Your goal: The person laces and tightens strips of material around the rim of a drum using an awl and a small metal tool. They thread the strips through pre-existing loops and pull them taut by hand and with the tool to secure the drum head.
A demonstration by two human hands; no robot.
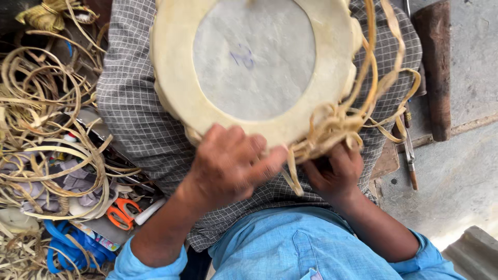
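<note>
A round drum head [254,57] with a pale hide rim and a grey centre rests on my lap, over a grey checked cloth [137,119]. My left hand [231,163] presses on the near rim of the drum head, fingers curled over the edge. My right hand [334,173] is closed on a bundle of tan hide strips [337,124] that loop up along the drum's right side. The grip itself is partly hidden by the strips.
A heap of loose tan strips [41,114] lies on the left, with orange-handled scissors [122,212] and a blue cord [67,246] near it. A dark wooden block [436,67] and a thin metal tool [410,155] lie on the concrete floor at right.
</note>
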